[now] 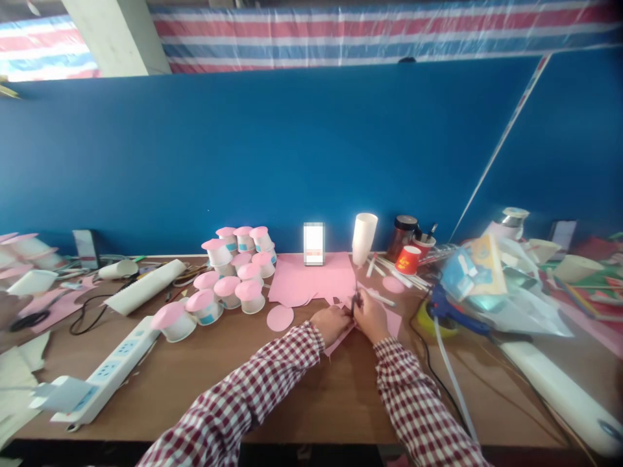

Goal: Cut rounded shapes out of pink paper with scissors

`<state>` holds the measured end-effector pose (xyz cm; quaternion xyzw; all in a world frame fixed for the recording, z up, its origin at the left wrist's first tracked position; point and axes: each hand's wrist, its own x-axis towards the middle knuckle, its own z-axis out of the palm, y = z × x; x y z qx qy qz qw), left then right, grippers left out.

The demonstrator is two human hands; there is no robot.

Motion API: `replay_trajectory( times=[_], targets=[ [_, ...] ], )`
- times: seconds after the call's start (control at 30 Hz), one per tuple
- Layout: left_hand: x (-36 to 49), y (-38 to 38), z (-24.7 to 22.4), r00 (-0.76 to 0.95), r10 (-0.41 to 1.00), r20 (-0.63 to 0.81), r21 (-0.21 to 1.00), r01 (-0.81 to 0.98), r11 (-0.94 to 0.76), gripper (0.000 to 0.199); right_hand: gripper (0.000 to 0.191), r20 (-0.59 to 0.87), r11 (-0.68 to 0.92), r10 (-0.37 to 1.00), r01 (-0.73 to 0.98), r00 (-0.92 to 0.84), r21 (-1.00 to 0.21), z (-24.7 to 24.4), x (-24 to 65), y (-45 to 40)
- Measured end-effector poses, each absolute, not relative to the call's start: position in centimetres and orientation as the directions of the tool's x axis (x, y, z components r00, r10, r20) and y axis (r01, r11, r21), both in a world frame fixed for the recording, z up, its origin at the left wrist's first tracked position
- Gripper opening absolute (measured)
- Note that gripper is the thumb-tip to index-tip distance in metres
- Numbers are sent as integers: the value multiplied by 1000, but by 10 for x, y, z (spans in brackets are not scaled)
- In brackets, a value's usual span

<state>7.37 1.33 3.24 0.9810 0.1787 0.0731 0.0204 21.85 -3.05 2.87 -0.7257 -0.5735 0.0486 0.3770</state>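
Both of my hands are close together over pink paper near the middle of the table. My right hand (370, 316) is closed around dark-handled scissors (356, 299), whose blades point away from me. Just left of it, my left hand (331, 324) has its fingers pressed together at the edge of a cut pink paper piece (341, 340). A pink paper disc (280, 318) lies left of my left hand. Behind my hands a larger pink sheet (311, 277) is spread out. Another pink piece (392, 322) shows beside my right wrist.
Paper cups with pink tops (228, 287) stand at the left, near a power strip (117, 370). A phone (314, 245), a white cup stack (365, 235) and a red cup (407, 259) stand behind. A blue glue gun (452, 308) and plastic bags (506, 298) lie right.
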Motion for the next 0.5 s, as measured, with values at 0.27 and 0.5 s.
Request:
replay_trajectory(
  times=[0.27,0.5],
  targets=[
    [70,13,20,914,369,170,93,358,-929,31,27,365,-145,888,922,281,-358,32,216,-36],
    [68,6,25,874,474,105,67,469,-880,31,26,369,-157,886,930,281,-331,33,215,-37]
  ],
)
